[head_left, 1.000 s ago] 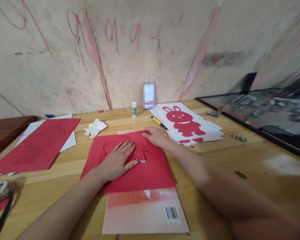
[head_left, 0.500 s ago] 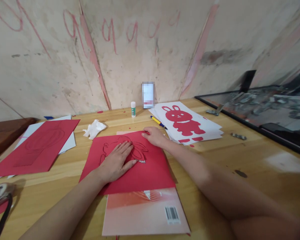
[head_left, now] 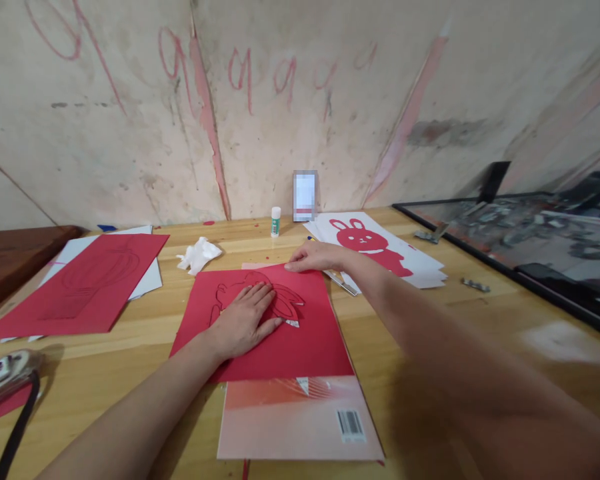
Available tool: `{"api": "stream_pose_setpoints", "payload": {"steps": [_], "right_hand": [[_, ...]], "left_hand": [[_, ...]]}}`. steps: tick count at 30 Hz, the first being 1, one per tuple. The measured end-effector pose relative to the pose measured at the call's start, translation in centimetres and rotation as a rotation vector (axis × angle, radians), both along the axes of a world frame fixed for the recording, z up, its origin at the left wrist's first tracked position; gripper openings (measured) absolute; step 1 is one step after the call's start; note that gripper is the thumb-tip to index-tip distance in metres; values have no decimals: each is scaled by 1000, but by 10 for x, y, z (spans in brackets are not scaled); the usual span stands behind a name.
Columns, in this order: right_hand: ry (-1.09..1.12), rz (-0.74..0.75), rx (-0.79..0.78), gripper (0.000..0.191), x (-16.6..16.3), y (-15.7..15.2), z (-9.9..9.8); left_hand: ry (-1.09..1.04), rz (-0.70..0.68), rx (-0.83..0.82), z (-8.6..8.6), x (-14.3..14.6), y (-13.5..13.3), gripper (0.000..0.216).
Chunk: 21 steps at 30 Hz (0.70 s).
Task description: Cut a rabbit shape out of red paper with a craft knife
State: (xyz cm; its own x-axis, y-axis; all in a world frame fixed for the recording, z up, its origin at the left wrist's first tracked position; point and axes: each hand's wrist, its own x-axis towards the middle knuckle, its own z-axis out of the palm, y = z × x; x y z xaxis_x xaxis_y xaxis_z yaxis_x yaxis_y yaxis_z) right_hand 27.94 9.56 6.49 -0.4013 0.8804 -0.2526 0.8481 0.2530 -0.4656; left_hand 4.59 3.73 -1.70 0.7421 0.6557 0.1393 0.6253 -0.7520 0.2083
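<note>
I log one left hand [head_left: 247,320], flat, thumb spread, on red paper [head_left: 300,350] (marked in dark line). One right hand [head_left: 314,256] at its far edge, grip unclear to me.

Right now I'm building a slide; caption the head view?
Left hand flat on red paper, right hand at its far edge, barcoded booklet beneath.

Sheet [head_left: 317,350] on book [head_left: 285,427], glue stick [head_left: 275,224] and phone [head_left: 305,195] behind, rabbit cutout [head_left: 363,241] on papers [head_left: 424,268] to the right.

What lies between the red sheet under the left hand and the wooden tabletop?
A pinkish booklet with a barcode: the head view shows its near end sticking out from under the red sheet, on the wooden tabletop.
</note>
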Motion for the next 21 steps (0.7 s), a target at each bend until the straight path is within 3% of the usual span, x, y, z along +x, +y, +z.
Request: {"api": "stream_pose_setpoints", "payload": {"steps": [5,12,21], "right_hand": [[-263,24,79,27,-30,14,-4],[-271,-26,145,28,-48,13,-33],[-256,-55,161,21,-50,4,-29]], "left_hand": [[-10,2,-15,0,1,-1,64],[6,0,-19,0,1,0,65],[7,-1,-24,2,1,-1,64]]}}
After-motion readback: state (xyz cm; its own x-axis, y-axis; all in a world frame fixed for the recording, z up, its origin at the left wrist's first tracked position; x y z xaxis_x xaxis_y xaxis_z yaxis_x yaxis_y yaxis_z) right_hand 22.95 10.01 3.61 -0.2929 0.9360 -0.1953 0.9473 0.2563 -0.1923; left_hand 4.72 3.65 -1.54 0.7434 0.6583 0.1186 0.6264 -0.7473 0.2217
